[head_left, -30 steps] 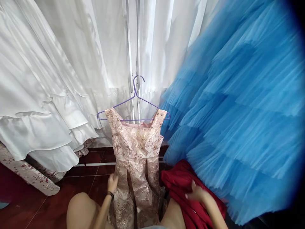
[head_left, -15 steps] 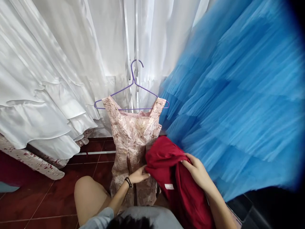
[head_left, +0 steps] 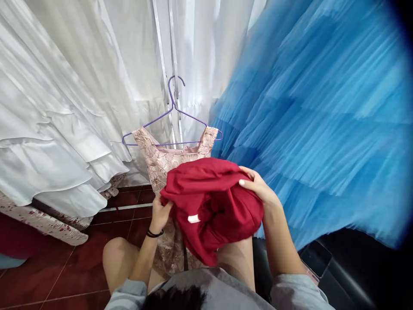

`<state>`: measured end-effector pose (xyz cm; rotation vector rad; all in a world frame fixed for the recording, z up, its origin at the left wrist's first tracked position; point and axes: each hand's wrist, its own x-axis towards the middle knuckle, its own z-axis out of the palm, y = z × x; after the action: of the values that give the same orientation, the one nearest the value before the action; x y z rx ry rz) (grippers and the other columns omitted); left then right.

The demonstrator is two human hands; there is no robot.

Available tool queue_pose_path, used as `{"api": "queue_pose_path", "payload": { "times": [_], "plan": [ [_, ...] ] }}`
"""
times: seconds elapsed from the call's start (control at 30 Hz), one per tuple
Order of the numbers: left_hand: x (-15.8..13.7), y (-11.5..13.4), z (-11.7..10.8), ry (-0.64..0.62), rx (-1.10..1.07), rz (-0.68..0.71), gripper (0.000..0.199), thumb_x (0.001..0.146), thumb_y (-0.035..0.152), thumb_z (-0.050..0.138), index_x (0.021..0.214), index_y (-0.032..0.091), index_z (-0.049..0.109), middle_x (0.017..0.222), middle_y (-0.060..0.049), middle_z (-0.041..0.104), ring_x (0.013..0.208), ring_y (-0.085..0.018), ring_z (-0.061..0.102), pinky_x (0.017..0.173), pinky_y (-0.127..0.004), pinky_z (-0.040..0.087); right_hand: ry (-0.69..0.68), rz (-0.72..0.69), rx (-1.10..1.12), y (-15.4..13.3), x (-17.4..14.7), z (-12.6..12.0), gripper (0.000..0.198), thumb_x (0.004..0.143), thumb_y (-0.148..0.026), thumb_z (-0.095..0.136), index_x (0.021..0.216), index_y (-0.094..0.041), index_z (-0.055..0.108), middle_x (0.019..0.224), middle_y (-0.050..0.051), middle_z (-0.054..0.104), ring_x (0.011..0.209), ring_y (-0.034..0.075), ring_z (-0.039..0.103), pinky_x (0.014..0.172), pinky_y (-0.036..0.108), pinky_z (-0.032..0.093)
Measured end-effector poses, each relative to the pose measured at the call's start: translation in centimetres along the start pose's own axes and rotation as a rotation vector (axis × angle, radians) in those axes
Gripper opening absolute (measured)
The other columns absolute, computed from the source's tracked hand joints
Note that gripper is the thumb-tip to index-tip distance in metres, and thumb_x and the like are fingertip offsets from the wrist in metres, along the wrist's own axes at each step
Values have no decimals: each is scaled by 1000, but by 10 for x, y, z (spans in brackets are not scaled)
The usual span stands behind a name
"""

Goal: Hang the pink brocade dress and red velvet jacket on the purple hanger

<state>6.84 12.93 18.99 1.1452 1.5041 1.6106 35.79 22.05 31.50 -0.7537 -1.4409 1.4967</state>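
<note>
A dark red garment [head_left: 209,185] is held up between both my hands over my lap, bunched, with a white label [head_left: 194,218] showing inside it. My left hand [head_left: 161,213], with black bands at the wrist, pinches the garment's left edge. On the opposite edge my right hand [head_left: 260,187] grips the cloth, thumb on top. Behind the garment a pink floral brocade dress [head_left: 151,163] hangs by its shoulder straps on a purple hanger [head_left: 173,105]. The red cloth covers much of the dress's middle.
White ruffled dresses [head_left: 58,159] hang at the left, and a blue tulle skirt [head_left: 322,129] fills the right. White metal poles [head_left: 161,47] stand behind the hanger. A dark phone-like object [head_left: 318,258] lies on the black seat [head_left: 348,267]. Red tiles [head_left: 77,271] cover the floor.
The red garment has moved left and up, now spread across the front of the pink dress. My left hand has shifted left and taken hold of its edge; my right hand has risen slightly.
</note>
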Motion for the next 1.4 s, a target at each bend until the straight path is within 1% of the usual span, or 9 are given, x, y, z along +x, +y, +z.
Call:
{"api": "queue_pose_path", "payload": {
  "times": [0.13, 0.3, 0.47, 0.63, 0.77, 0.9, 1.03, 1.2, 1.4],
  "plan": [
    [14, 35, -46, 458, 163, 374, 21, 69, 33, 66, 83, 24, 54, 77, 1, 55, 73, -18, 54, 70, -31, 45, 107, -242, -491, 27, -15, 0, 44, 59, -29, 84, 102, -26, 72, 103, 3, 75, 95, 26, 69, 88, 38, 54],
    [20, 40, -67, 768, 213, 648, 14, 69, 24, 61, 72, 20, 47, 80, 1, 50, 79, -15, 50, 76, -28, 41, 307, -645, -1048, 110, -35, 17, 35, 79, -15, 56, 111, -18, 71, 96, 11, 75, 81, 27, 70, 72, 41, 55],
    [10, 25, -50, 671, 127, 783, 17, 79, 31, 59, 73, 20, 47, 86, -1, 55, 80, -15, 53, 74, -28, 42, -418, -400, -905, 160, -49, 45, 73, 81, -35, 72, 147, -26, 45, 120, 9, 71, 96, 28, 71, 80, 39, 59],
    [-9, 22, -11, 516, 301, 787, 12, 78, 14, 52, 71, 21, 46, 84, -1, 57, 79, -15, 55, 72, -27, 43, -263, -315, -821, 150, -13, 82, 128, 70, -42, 83, 159, -21, -6, 161, 22, 22, 145, 36, 34, 114, 54, 36],
    [-5, 31, -20, 553, 424, 769, 16, 69, 5, 47, 66, 21, 49, 83, -2, 56, 77, -16, 55, 71, -29, 44, -482, -111, -1016, 142, 4, 98, 76, 86, -31, 67, 153, -18, 34, 113, 18, 71, 100, 32, 70, 86, 45, 55],
    [5, 42, -65, 621, 752, 762, 18, 67, 3, 51, 62, 21, 56, 89, -4, 58, 92, -21, 55, 96, -42, 39, -133, -377, -1166, 126, -3, 78, 36, 95, -18, 42, 123, -19, 66, 100, 12, 75, 86, 24, 72, 76, 33, 56],
    [6, 56, -102, 491, 920, 665, 19, 67, 6, 54, 57, 19, 45, 81, -2, 61, 84, -19, 55, 92, -39, 38, 376, -696, -1068, 97, -2, 40, 36, 95, -15, 37, 109, -16, 70, 94, 12, 75, 84, 20, 71, 76, 32, 56],
    [16, 68, -122, 316, 597, 319, 33, 68, 20, 59, 60, 22, 28, 58, 6, 30, 56, -11, 33, 56, -24, 28, 664, -531, -707, 66, 10, -1, 26, 87, -22, 45, 92, -16, 69, 91, 10, 74, 83, 23, 69, 76, 37, 55],
    [26, 88, -137, -518, 381, -74, 41, 62, 30, 75, 96, 21, 53, 82, 2, 60, 72, -16, 57, 64, -23, 45, 745, -615, -927, 30, 41, -35, 32, 86, -17, 39, 97, -17, 69, 96, 13, 74, 85, 24, 69, 78, 39, 52]
  ]
}}
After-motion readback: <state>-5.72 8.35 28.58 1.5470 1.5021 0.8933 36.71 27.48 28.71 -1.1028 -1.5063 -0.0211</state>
